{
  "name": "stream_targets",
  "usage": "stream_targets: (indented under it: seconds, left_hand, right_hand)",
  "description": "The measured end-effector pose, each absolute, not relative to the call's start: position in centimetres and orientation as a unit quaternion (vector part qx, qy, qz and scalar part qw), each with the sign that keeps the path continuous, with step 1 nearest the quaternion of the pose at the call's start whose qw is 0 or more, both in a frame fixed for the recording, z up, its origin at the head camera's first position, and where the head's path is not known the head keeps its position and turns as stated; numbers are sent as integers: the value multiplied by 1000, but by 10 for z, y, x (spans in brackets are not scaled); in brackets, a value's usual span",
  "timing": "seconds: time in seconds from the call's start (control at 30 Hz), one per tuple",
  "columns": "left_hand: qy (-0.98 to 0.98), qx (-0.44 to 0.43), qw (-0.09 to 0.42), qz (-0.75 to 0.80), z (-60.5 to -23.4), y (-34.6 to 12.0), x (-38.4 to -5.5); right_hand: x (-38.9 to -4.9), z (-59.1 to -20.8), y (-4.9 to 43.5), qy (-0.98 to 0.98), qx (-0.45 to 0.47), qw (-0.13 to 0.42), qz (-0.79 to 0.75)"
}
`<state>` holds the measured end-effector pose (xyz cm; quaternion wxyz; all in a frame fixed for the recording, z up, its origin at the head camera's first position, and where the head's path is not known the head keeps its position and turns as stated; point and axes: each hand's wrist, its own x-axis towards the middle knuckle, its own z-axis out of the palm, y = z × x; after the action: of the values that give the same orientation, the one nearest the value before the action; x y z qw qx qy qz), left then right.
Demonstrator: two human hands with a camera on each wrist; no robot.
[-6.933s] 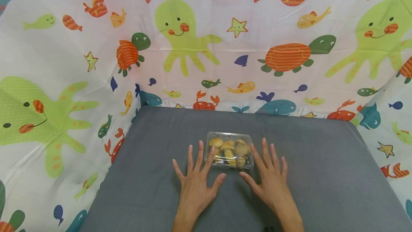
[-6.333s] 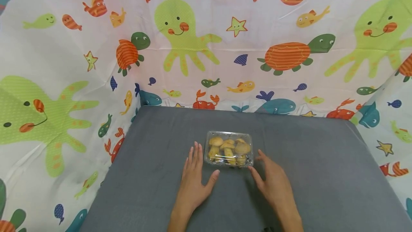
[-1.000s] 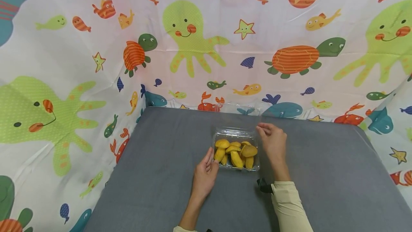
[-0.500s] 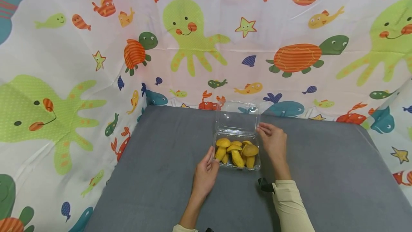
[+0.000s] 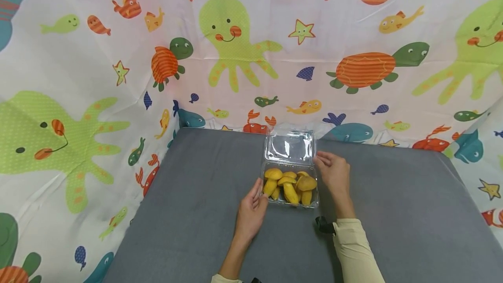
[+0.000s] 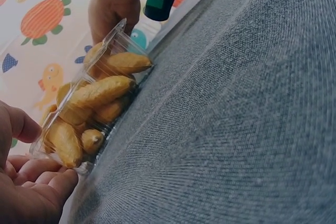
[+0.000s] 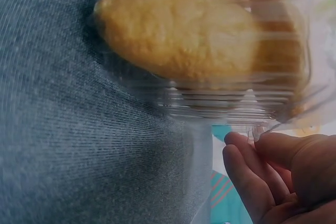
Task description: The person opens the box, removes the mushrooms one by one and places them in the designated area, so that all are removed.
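A clear plastic clamshell container point(image 5: 316, 195) stands on the grey cloth with its lid point(image 5: 291, 145) raised and leaning back. Several yellow mushrooms point(image 5: 290, 192) with thick stems lie inside. My left hand point(image 5: 250, 208) grips the container's left side, thumb at the upper rim and fingers lower down, as the left wrist view shows. At the lid's lower right corner, my right hand point(image 5: 334, 174) pinches the thin plastic edge between thumb and fingers. The right wrist view has that pinching hand point(image 7: 289, 177) beside a large mushroom stem point(image 7: 173, 30) seen through the plastic wall.
The grey cloth-covered table point(image 5: 188, 213) extends around the container. Behind it and at both sides hangs a white curtain point(image 5: 259, 25) printed with sea animals. The raised lid is close to the back curtain. A dark strap piece point(image 5: 324, 225) sits at the right wrist.
Several seconds ago the container was covered and both hands lay open beside it. Since then the lid has come up, and in the last second it has tilted farther back. The hands barely moved lately.
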<state>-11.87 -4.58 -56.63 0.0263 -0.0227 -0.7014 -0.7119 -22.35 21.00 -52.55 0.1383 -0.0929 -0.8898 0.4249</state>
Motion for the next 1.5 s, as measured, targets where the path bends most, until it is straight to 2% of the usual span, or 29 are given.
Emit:
stream_targets:
  seconds: [0.57, 1.1, 1.27, 1.5]
  left_hand:
    - [-706, -11, 16, -708, -563, -46, -118]
    - [-704, 1, 25, -710, -564, -43, -119]
    - [-698, 6, 35, -715, -563, -40, -119]
    - [-695, 17, 41, -718, -562, -39, -119]
  right_hand:
    - [-219, -529, 210, -893, -102, 95, 427]
    - [-211, -530, 215, -899, -71, 153, 405]
    - [-196, -521, 219, -893, -12, 185, 410]
    - [-172, -505, 226, -907, 99, 143, 384]
